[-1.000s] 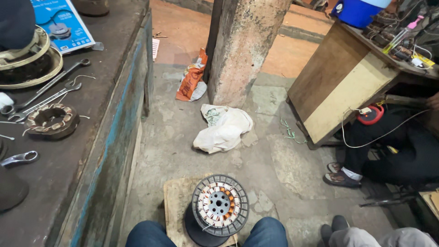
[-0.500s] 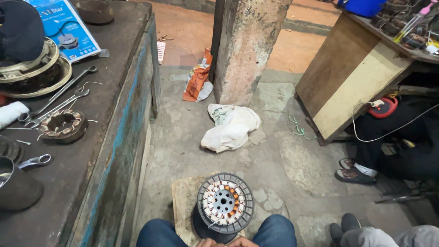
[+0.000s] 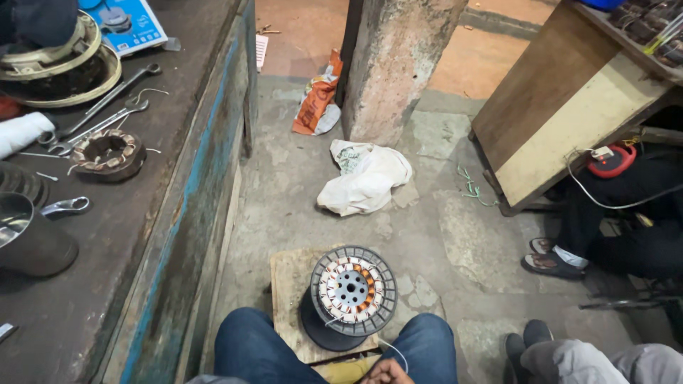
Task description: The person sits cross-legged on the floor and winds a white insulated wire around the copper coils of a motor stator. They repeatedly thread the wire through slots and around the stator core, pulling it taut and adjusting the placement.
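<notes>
Blue denim jeans (image 3: pixel 263 345) on both legs; bare hand (image 3: pixel 386 372).

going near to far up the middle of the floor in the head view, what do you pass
hand between the knees → round motor stator on its wooden board → crumpled white bag → orange bag beside the concrete pillar
</notes>
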